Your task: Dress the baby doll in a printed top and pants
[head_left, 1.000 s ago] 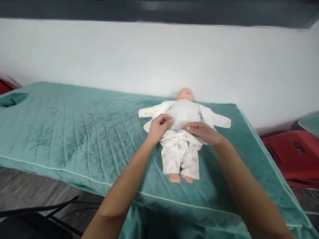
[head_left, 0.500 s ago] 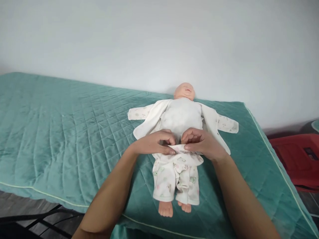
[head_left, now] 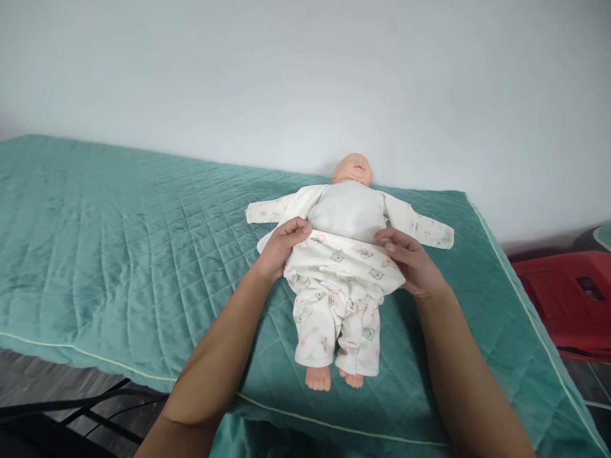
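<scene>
A baby doll [head_left: 352, 210] lies on its back, head toward the wall and bare feet toward me. Printed white baby pants [head_left: 344, 267] cover its legs and reach up over its belly. My left hand [head_left: 282, 247] pinches the waistband at the doll's side. At the opposite side, my right hand [head_left: 411, 259] has its thumb and fingers closed about the waistband; part of the grip is hidden by the cloth. The doll's arms are in the sleeves of a white baby jacket [head_left: 424, 228], which lies spread open, its chest showing between the front panels.
Under the doll is a green quilted cover [head_left: 143, 267] with pale piping, pushed against a white wall [head_left: 238, 83]. A red plastic object [head_left: 568, 299] stands beyond the right edge. Black metal bars [head_left: 81, 407] show below at lower left.
The bunched front of the pants has been pulled up over the belly and unfolded. My hands have moved apart, from the middle of the waistband to its two sides.
</scene>
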`<action>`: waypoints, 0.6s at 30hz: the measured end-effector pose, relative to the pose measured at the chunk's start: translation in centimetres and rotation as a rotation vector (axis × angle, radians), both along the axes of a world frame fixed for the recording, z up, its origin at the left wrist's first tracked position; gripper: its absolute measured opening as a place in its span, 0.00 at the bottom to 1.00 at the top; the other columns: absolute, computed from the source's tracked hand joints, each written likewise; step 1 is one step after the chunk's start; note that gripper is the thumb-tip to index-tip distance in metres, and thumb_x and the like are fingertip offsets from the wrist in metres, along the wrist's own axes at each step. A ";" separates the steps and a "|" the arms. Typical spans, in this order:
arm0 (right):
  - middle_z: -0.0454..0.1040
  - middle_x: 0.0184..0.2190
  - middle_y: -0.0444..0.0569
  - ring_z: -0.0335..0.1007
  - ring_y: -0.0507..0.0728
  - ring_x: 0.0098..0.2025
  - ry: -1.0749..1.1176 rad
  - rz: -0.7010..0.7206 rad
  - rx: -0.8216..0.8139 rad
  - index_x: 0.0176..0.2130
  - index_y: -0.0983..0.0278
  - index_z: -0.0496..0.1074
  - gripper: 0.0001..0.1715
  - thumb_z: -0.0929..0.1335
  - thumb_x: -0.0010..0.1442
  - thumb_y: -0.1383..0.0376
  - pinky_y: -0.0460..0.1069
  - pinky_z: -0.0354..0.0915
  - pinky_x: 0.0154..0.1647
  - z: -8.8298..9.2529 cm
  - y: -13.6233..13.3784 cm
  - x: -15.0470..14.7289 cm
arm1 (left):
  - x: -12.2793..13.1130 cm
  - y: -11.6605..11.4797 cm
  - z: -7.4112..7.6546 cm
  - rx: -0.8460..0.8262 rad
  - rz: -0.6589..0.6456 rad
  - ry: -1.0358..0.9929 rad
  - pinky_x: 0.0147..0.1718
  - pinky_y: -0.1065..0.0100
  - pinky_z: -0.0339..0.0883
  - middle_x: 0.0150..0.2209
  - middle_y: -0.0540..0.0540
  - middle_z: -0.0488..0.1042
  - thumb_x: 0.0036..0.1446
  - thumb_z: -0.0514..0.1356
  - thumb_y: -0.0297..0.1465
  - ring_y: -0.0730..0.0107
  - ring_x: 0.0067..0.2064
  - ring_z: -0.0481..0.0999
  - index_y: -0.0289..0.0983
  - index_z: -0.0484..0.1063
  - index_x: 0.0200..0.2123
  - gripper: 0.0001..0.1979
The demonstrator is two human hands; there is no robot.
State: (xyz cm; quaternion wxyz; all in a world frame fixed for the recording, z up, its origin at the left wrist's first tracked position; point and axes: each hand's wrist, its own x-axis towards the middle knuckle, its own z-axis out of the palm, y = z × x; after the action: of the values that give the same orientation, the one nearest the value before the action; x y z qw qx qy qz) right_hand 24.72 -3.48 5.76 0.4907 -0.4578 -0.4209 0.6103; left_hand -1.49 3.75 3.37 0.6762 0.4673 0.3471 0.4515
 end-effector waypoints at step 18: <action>0.70 0.29 0.40 0.69 0.55 0.32 0.007 -0.486 0.182 0.43 0.54 0.69 0.23 0.76 0.48 0.58 0.52 0.69 0.38 -3.6 3.0 0.2 | 0.7 1.5 -0.7 -0.119 0.093 -0.205 0.30 0.73 0.63 0.30 0.53 0.69 0.47 0.71 0.34 0.75 0.30 0.69 0.40 0.70 0.39 0.18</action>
State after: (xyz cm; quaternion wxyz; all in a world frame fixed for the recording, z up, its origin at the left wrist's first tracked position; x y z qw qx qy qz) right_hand 24.94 -0.49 2.21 0.6638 -0.4972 -0.3499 0.4356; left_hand -0.83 5.25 2.64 0.7130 0.3614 0.3236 0.5063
